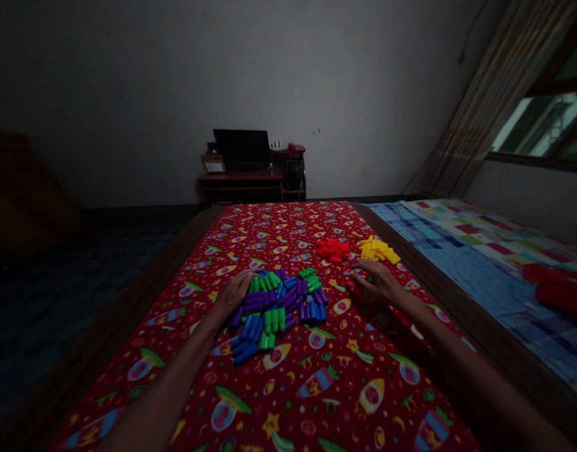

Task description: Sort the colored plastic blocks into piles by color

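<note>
A mixed pile of small plastic pieces with rounded, tube-like ridges [269,298], in green, blue and purple, lies on a red patterned cloth [311,389]. My left hand [236,291] rests against the pile's upper left edge, fingers stretched along it and touching the pieces; its fingertips are partly hidden. To the right of the pile, my right hand [375,280] hovers over the cloth with its fingers apart and nothing visible in them. Just beyond it lie a heap of red pieces [333,249] and, further right, a heap of yellow pieces [378,250].
The cloth covers a long table with dark wooden edges [175,270]. On the right is a bed with a checked cover [434,251] and a red item [561,292]. A desk [241,179] with a black monitor [242,148] and a red telephone [296,148] stands at the far wall.
</note>
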{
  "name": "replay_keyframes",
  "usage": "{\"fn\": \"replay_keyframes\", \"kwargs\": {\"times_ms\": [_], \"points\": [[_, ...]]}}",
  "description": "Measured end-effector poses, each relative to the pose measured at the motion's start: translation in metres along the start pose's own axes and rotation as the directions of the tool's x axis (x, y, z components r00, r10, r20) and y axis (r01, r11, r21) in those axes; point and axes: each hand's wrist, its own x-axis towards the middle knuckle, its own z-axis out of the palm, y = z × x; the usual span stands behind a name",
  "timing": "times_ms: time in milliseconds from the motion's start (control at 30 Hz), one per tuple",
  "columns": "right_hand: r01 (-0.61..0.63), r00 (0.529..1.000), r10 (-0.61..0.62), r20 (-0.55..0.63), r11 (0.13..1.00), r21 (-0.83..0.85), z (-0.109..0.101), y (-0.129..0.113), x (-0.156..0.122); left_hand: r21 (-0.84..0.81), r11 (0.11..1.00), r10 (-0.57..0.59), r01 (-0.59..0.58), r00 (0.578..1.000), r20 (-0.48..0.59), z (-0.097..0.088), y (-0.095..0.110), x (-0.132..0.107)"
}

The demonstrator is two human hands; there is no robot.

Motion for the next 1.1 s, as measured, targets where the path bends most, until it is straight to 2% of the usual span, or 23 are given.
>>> {"fn": "replay_keyframes", "kwargs": {"times_ms": [67, 133, 233, 300, 367, 500, 600, 733, 800, 900, 1100], "points": [[0.046, 0.998, -0.048, 0.037, 0.998, 0.051, 0.019, -0.020, 0.021, -0.002, 1.000, 0.000, 0.000, 1.000, -0.008, 0.001, -0.005, 0.001], [0.107, 0.984, -0.118, 0.135, 0.991, 0.085, 0.041, -0.043, 0.044, -0.011, 1.000, 0.001, -0.001, 1.000, -0.021, 0.003, -0.010, 0.003], [0.126, 0.955, -0.118, 0.273, 0.992, -0.012, 0.069, -0.070, 0.071, -0.016, 1.000, 0.011, -0.011, 1.000, -0.023, 0.004, -0.015, 0.004], [0.115, 0.933, -0.082, 0.351, 0.991, -0.075, 0.080, -0.077, 0.081, -0.009, 1.000, 0.020, -0.020, 1.000, -0.008, 0.003, -0.013, 0.003], [0.112, 0.928, -0.080, 0.363, 0.991, -0.068, 0.083, -0.074, 0.082, 0.001, 1.000, 0.021, -0.021, 1.000, 0.003, 0.001, -0.008, 0.002], [0.100, 0.984, -0.094, 0.154, 0.994, -0.033, 0.063, -0.044, 0.059, 0.012, 1.000, 0.002, -0.003, 1.000, 0.006, -0.001, 0.002, 0.000], [0.064, 0.998, -0.061, 0.028, 0.988, -0.142, 0.039, -0.016, 0.026, 0.008, 1.000, -0.004, 0.004, 1.000, 0.002, -0.001, 0.004, -0.001], [-0.034, 0.999, 0.039, 0.008, 0.930, -0.366, 0.019, 0.011, -0.020, 0.012, 1.000, -0.016, 0.016, 1.000, -0.012, -0.001, 0.004, -0.001], [-0.077, 0.996, 0.085, 0.001, 0.904, -0.420, 0.014, 0.021, -0.037, 0.020, 1.000, -0.022, 0.022, 1.000, -0.005, -0.002, 0.004, -0.001], [-0.111, 0.993, 0.117, -0.011, 0.903, -0.415, 0.007, 0.033, -0.052, 0.029, 0.999, -0.020, 0.020, 1.000, -0.002, -0.002, 0.002, -0.001], [-0.136, 0.990, 0.134, -0.032, 0.916, -0.378, -0.007, 0.051, -0.061, 0.027, 1.000, -0.003, 0.003, 1.000, -0.013, 0.000, -0.002, 0.001]]}}
